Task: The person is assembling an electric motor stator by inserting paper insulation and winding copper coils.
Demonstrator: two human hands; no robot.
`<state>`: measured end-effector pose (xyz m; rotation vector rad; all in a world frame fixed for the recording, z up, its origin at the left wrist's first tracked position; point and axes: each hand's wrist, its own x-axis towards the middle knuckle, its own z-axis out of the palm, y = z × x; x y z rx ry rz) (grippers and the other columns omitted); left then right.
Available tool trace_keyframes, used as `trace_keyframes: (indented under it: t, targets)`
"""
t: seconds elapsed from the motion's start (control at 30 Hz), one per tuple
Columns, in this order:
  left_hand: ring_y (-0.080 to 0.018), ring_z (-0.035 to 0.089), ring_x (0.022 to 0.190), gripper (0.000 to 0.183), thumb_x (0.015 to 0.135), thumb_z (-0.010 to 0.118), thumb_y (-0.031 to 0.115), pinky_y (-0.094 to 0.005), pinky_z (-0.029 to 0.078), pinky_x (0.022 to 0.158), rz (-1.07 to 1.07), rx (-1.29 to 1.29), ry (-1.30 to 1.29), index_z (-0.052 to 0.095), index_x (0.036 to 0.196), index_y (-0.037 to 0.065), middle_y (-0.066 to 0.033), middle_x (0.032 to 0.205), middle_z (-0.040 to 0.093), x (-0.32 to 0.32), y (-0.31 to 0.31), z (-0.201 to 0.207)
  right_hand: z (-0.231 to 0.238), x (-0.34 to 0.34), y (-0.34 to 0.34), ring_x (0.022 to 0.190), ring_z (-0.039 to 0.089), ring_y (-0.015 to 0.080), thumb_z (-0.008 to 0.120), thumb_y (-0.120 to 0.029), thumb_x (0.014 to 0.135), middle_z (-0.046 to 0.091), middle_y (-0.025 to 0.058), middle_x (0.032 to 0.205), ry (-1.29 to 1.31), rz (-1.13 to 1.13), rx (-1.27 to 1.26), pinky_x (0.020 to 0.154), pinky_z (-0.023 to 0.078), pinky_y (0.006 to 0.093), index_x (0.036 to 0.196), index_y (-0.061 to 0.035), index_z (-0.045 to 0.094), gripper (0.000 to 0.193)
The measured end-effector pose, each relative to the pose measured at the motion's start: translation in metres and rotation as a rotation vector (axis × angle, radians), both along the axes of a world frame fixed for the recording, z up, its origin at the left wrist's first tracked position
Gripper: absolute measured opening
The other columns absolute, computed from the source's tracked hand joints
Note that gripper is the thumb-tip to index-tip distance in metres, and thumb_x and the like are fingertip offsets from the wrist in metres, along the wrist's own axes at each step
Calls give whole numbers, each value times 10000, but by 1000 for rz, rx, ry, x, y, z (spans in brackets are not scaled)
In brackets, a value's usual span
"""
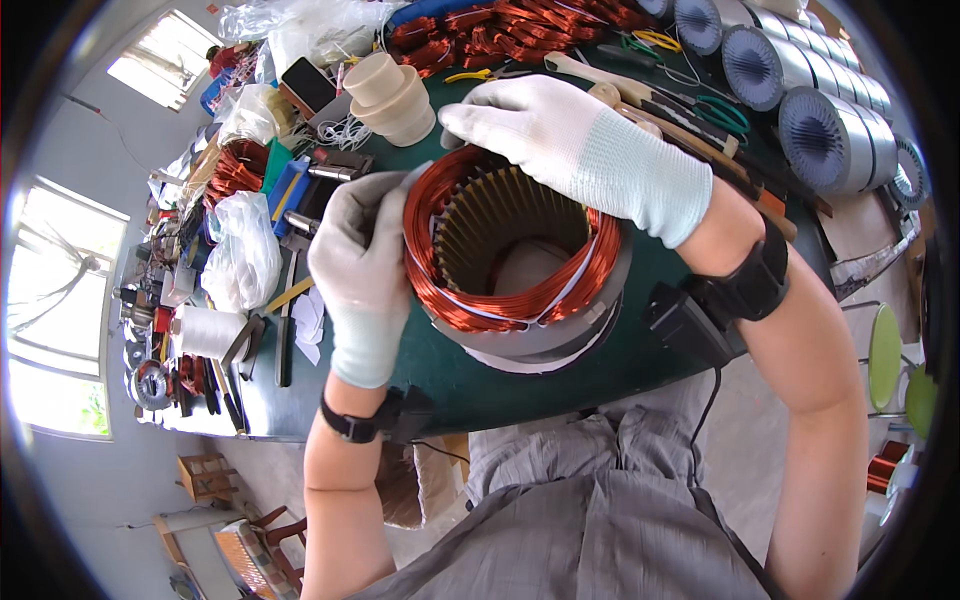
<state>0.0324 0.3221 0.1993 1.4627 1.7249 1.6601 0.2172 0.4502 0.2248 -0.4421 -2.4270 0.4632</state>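
A motor stator (580, 338) stands upright on the green table in front of me. A thick ring of copper windings (462, 314) circles its top, bound in places with white cord. Inside the bore, dark slots with yellowish liners show. My left hand (360, 250), in a white glove with grey on the fingers, is at the left side of the windings. Its thumb and fingers are closed together against the copper; what they pinch is hidden. Gloved in white too, my right hand (545, 130) reaches over the far rim of the windings, fingers stretched out to the left.
Cream plastic cups (388, 100) stand beyond the stator. Bundles of copper coils (500, 35) lie at the back. Several steel stator cores (825, 140) line the right, near wooden-handled tools and green-handled scissors (722, 115). A white thread spool (205, 330) and plastic bag (243, 255) sit left.
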Motion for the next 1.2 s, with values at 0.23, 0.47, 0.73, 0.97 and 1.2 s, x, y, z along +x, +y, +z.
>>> trace_keyframes:
  t: [0.23, 0.47, 0.73, 0.97, 1.2]
  targets:
    - [-83, 642, 869, 203, 997, 653, 99, -233, 522, 791, -26, -137, 84, 691, 1110, -66, -64, 950, 724, -9, 1, 19, -11, 4, 7, 1111, 666, 333, 540, -80, 969, 676, 176, 1227, -1, -13, 325, 978, 532, 383, 1297, -4, 623, 347]
    - [-72, 621, 834, 202, 1010, 633, 121, -232, 509, 788, -77, -186, 224, 688, 1093, -54, -35, 937, 718, -7, 7, 31, -8, 13, 3, 1175, 633, 344, 579, -46, 927, 678, 178, 1236, -78, -64, 363, 1030, 509, 394, 1328, -1, 612, 405]
    - [-103, 610, 777, 177, 968, 626, 125, -269, 512, 759, -189, -164, 486, 674, 1014, -39, -91, 849, 686, -12, 30, 45, -23, 14, 15, 1091, 666, 311, 535, -97, 955, 696, 158, 1150, -15, -69, 536, 973, 523, 384, 1301, -3, 625, 370]
    - [-213, 631, 784, 155, 967, 604, 111, -319, 509, 772, -348, -160, 739, 668, 1028, -17, -163, 860, 664, -6, 43, 60, -10, 14, 14, 796, 644, 324, 473, -206, 1077, 619, 187, 873, -109, 62, 278, 739, 517, 384, 1087, 16, 676, 301]
    - [-133, 670, 852, 245, 1002, 593, 147, -275, 535, 830, -371, -371, 855, 680, 1129, -43, -77, 951, 723, -16, 49, 77, 17, 13, -22, 777, 671, 239, 500, -272, 1048, 631, 144, 834, -107, -17, -293, 722, 549, 372, 1112, 40, 658, 356]
